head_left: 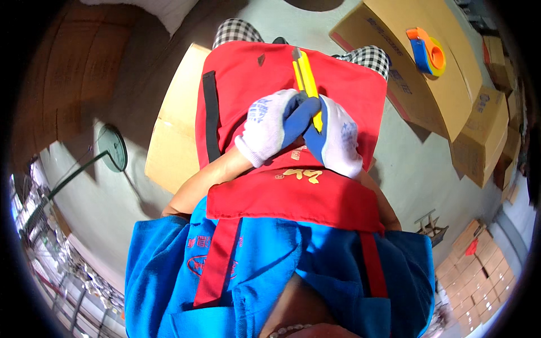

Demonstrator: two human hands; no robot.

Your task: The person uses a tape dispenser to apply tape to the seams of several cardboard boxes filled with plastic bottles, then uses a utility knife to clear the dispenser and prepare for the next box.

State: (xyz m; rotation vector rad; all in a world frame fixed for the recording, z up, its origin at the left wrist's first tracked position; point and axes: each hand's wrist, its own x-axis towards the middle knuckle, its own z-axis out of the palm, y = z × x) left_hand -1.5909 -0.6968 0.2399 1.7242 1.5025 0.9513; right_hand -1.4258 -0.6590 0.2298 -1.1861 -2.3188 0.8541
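Over my lap, a yellow utility knife points away from me, its grey tip at the far end. My left hand, in a white work glove with blue-coated fingers, is closed around the knife's middle. My right hand, gloved the same way, grips the near end of the handle from the right. The hands touch each other, and their fingers hide part of the handle. Beneath them lies a red apron with a black strip on its left side.
To the far right, an orange, blue and yellow tape dispenser rests on a large cardboard box. More cartons stand beyond it. Another piece of cardboard sits by my left side. A green round-based stand is on the floor further left.
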